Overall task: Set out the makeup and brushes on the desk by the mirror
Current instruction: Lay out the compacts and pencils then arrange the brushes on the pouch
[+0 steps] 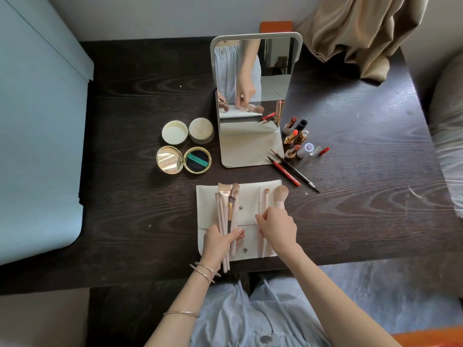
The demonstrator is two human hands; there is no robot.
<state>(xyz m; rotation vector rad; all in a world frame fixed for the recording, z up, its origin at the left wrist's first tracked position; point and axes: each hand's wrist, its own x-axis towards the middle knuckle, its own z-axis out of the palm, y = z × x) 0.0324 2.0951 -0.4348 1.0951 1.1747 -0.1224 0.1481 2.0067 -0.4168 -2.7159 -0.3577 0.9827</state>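
Observation:
A white brush pouch [244, 214] lies flat on the dark desk [350, 196] near the front edge. My left hand [220, 240] grips a bundle of several pink-handled brushes [225, 209] over the pouch's left side. My right hand [276, 227] pinches thin pink brushes [265, 196] on the pouch's right part, beside a big fluffy brush [280, 194]. A standing mirror [253, 96] is behind the pouch. Several lipsticks [295, 139] stand right of the mirror, with two pencils [293, 170] lying in front of them.
Left of the mirror sit an open gold compact [184, 160] and an open powder jar with its lid [188, 131]. A beige cloth [360, 33] hangs at the back right corner. A pale blue surface [37, 146] borders the desk's left side.

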